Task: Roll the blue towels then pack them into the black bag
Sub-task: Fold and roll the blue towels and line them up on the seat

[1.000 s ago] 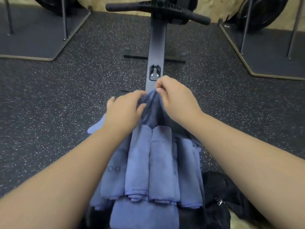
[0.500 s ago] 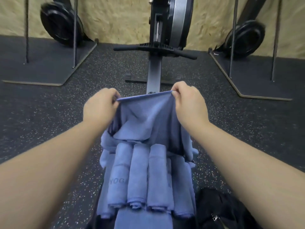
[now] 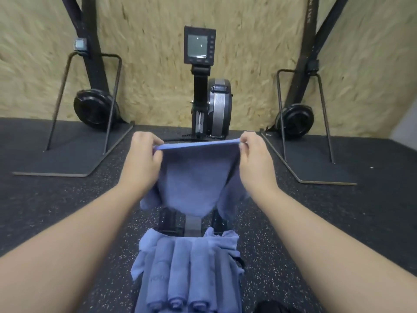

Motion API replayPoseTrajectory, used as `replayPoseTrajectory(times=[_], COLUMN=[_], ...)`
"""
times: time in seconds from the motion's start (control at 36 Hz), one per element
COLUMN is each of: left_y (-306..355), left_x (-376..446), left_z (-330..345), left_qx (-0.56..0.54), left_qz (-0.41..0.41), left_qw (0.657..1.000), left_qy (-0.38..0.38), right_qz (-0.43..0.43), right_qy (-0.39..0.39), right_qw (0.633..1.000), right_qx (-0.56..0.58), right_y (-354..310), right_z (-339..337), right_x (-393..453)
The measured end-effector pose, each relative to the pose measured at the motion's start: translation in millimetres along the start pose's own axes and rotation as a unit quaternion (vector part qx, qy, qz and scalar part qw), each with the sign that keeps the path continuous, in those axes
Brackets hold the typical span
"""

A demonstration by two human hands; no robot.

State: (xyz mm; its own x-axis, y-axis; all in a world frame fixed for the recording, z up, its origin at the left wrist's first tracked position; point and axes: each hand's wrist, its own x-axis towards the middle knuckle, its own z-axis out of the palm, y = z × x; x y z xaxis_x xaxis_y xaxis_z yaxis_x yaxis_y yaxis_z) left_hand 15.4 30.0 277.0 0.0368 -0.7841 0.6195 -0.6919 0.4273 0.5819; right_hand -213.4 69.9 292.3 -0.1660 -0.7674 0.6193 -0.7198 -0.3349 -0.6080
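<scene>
Nearest, four rolled towels lie side by side, long axes pointing away from the person (a loose one is bunched beneath). A black bag peeks in at the lower edge. Farther out, the left hand and right hand each pinch a top corner of a blue towel, its edge stretched left-right, the cloth hanging before the rowing machine.

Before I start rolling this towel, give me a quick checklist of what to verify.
1. Left hand pinches a top corner of the held blue towel: ok.
2. Right hand pinches the other corner: ok.
3. Top edge stretched straight: ok.
4. Lower part hanging flat: not ok, sides bunched.
5. Rolled towels lined up below: ok.
6. Black bag open and ready: cannot tell, only an edge shows.
</scene>
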Motion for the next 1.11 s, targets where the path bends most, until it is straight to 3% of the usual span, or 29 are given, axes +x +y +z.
replayPoseTrajectory(times=[0.28,0.5,0.97,1.11], left_y=[62.8,84.1,78.5,110.1], left_x=[-26.2,-62.3,-143.5,-152.4], left_z=[-79.4,-125.7,-188.5,-189.7], left_qx=[0.023,0.082,0.085,-0.013], left_qz=[0.049,0.041,-0.066,-0.071], left_qw=[0.998,0.995,0.994,0.997], left_qy=[0.016,0.023,-0.001,-0.021], right_qz=[0.013,0.003,0.07,0.093], right_qy=[0.029,0.036,-0.048,-0.1], right_qw=[0.999,0.998,0.992,0.99], right_qx=[-0.016,-0.047,-0.095,-0.02], right_y=[-54.2,-82.3,-113.6,-136.3], right_z=[-84.7,-137.2,-164.5,-160.3], right_x=[-31.4,-71.2,-163.0,-173.5])
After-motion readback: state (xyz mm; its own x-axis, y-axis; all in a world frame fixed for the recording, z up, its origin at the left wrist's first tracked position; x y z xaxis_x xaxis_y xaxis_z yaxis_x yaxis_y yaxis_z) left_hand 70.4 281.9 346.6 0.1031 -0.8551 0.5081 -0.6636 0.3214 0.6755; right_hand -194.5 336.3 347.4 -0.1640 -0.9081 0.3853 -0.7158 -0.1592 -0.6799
